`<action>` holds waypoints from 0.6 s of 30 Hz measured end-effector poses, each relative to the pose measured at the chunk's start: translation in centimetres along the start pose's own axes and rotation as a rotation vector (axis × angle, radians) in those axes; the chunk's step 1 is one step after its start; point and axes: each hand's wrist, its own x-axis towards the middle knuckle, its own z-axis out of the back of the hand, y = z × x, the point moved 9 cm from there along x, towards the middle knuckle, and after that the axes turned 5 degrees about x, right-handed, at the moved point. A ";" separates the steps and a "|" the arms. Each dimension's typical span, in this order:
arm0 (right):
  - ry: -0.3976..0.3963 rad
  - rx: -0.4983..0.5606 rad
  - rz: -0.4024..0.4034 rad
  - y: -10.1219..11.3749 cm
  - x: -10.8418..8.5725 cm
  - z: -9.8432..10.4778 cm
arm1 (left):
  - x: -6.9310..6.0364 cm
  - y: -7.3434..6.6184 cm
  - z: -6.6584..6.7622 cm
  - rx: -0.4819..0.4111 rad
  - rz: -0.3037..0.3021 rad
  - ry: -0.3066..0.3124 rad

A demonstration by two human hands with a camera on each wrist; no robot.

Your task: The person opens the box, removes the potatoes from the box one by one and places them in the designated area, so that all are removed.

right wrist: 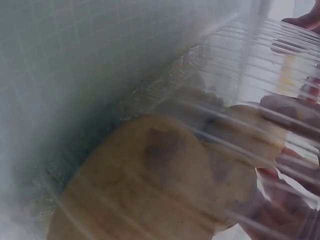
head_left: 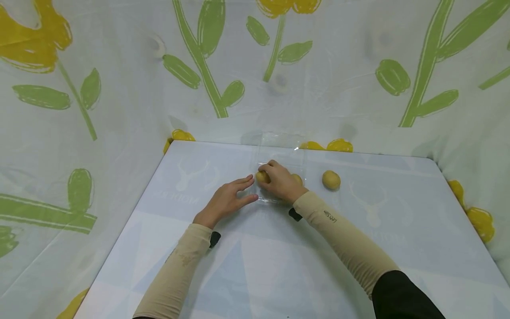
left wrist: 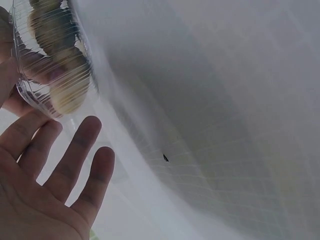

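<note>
A clear plastic clamshell box (head_left: 271, 200) stands toward the back of the table, its lid tipped back. Inside it, my right hand (head_left: 283, 182) pinches a potato (head_left: 262, 177) at the left end. Another potato (head_left: 297, 179) shows in the box behind that hand. My left hand (head_left: 226, 200), fingers spread and fairly straight, is at the box's left side and holds nothing. The left wrist view shows its fingertips by the ribbed wall, with potatoes (left wrist: 70, 92) behind the plastic. In the right wrist view, a large potato (right wrist: 135, 185) fills the foreground behind ribbed plastic.
One loose potato (head_left: 331, 180) lies on the table (head_left: 239, 266) right of the box. A white curtain (head_left: 338, 79) with green and yellow plant prints hangs behind the table's back edge and along both sides.
</note>
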 end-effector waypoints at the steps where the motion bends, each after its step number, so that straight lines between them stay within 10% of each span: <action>1: -0.004 -0.002 0.003 0.0 0.0 0.0 | 0.0 0.0 0.0 0.000 0.002 0.002; 18: -0.012 0.026 -0.056 -0.2 -0.1 -0.3 | 0.0 0.0 -0.1 0.005 0.002 -0.012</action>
